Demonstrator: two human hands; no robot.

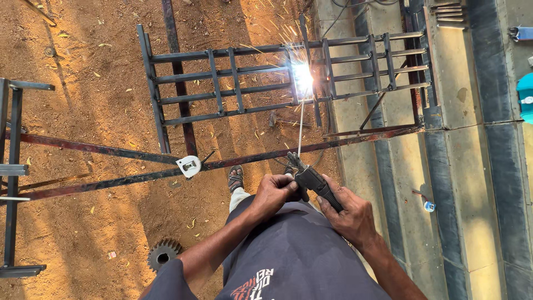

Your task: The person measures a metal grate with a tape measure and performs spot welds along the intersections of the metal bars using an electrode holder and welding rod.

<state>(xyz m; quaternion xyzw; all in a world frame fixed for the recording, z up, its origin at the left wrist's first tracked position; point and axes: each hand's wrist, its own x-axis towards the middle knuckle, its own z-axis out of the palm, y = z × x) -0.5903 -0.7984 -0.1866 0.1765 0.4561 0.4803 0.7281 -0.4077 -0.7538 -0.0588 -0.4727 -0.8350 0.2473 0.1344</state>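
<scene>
Both hands' fingers wrapped tight, right hand (350,214) and left hand (273,193) gripping electrode holder (316,185), rod sparking on steel grille (239,83)

Bright, hard daylight. Warm glow on the dirt (100,116), long dark shadows under the grille (239,83). Blown-out white glare at the weld arc (303,76), sparks streaking outward. Sharp focus throughout; wide-angle bending of straight lines near edges.

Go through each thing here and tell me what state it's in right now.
Black electrode holder: gripped by both hands, thin welding rod clamped.
Thin welding rod: tip sparking on the grille.
Dark metal bar grille: lying flat across long rails.
White tape measure: resting on a rail.
Left hand: closed.
Right hand: closed.
</scene>
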